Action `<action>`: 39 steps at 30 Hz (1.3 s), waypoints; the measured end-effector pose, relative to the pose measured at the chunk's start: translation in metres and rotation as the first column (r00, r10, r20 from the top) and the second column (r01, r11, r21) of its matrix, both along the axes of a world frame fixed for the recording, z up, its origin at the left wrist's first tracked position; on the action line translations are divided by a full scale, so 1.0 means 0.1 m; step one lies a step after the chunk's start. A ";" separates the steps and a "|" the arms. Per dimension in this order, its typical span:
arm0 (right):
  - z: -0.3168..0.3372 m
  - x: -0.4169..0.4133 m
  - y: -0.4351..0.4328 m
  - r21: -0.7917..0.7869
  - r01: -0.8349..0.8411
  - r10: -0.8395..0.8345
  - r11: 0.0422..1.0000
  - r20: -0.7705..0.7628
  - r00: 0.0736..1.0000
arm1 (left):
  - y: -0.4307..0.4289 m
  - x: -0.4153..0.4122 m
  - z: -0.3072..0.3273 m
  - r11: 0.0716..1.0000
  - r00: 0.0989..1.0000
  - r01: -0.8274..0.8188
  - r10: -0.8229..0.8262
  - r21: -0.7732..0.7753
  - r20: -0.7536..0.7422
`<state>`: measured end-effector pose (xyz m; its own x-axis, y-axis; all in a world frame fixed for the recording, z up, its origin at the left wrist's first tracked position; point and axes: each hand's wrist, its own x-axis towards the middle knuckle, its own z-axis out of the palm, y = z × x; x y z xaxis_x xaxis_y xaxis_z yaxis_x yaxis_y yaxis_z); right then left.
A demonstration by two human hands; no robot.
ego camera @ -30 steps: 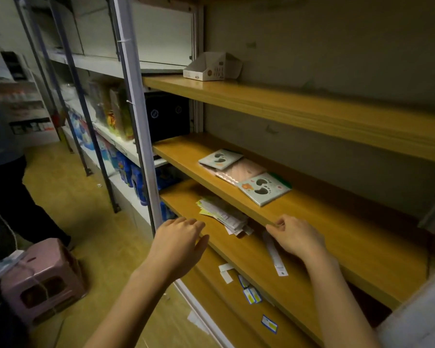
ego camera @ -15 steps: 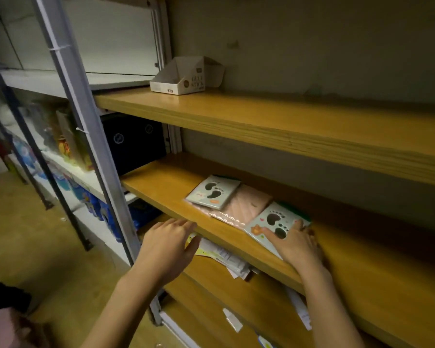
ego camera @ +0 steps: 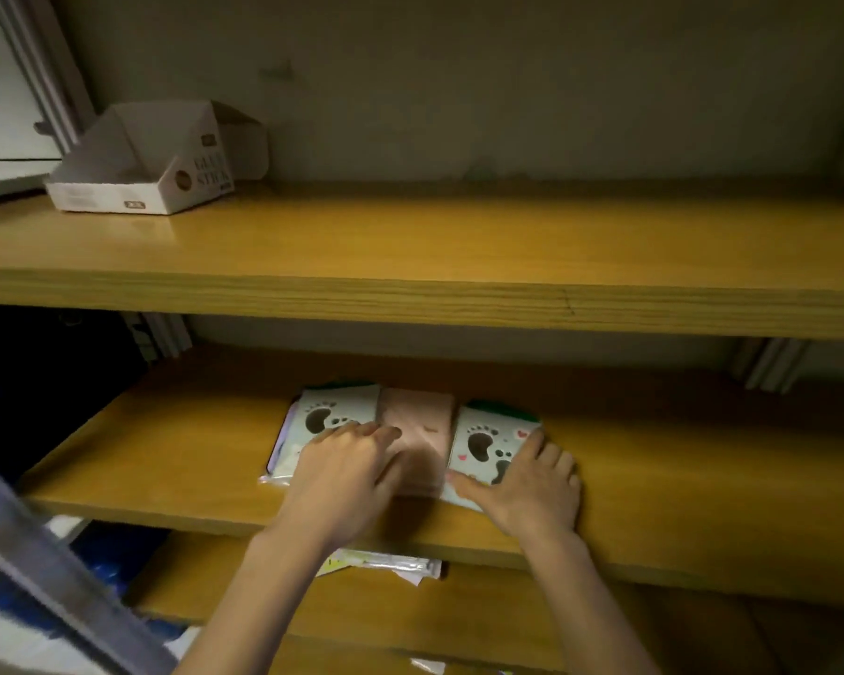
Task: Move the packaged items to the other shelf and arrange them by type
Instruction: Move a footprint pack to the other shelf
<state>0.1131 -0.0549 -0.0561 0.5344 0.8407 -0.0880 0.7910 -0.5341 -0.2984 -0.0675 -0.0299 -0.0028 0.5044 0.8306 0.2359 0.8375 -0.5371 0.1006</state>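
Along the bottom of the frame two bare forearms reach upward, with a blurred grey metal upright (ego camera: 45, 577) slanting across the lower left corner. Just above them, on the lower shelf (ego camera: 507, 611), a loose pile of papers (ego camera: 386, 565) pokes out from under the board above.

At the centre, on the middle shelf (ego camera: 166, 455), three flat packets lie side by side near the front edge, touching one another. The left hand (ego camera: 347, 475) lies flat, fingers straight and close together, covering the near part of the left footprint packet (ego camera: 332, 414), its fingertips reaching the edge of the pink packet (ego camera: 417, 423) in the middle; motion blur softens this hand. The right hand (ego camera: 532, 484) presses flat on the right footprint packet (ego camera: 483, 443), fingers spread and the thumb stretched leftward along the packet's near edge. Neither hand curls round anything.

Higher up, the upper shelf (ego camera: 459, 246) carries an open white cardboard display box (ego camera: 137, 172) at the upper left, set against the dull wall (ego camera: 507, 80).
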 end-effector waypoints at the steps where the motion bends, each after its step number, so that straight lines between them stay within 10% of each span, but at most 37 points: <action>1: -0.01 -0.04 0.01 -0.002 0.027 -0.027 1.000 -0.002 1.000 | 0.05 -0.03 0.02 0.999 0.999 0.034 -0.034 -0.011 -0.015; 15: 0.06 0.07 -0.18 -0.136 0.295 -0.310 0.946 -0.104 0.945 | 0.34 -0.07 -0.10 0.907 0.912 0.411 -0.406 -0.097 0.063; 27: -0.04 0.04 -0.70 0.313 0.479 -0.172 0.820 -0.664 0.728 | 0.30 0.13 -0.15 0.849 0.861 0.509 -0.498 -0.146 0.106; 39: 0.24 0.60 -2.15 0.501 0.616 -0.088 0.608 -0.728 0.680 | -0.64 1.15 0.07 0.743 0.750 0.661 -0.656 -0.103 0.078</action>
<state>0.1728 -0.2696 -0.0325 0.8457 0.5336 -0.0091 0.0900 -0.1593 -0.9831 0.0472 -0.0939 0.0044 0.9298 0.3167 0.1878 0.2742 -0.9360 0.2208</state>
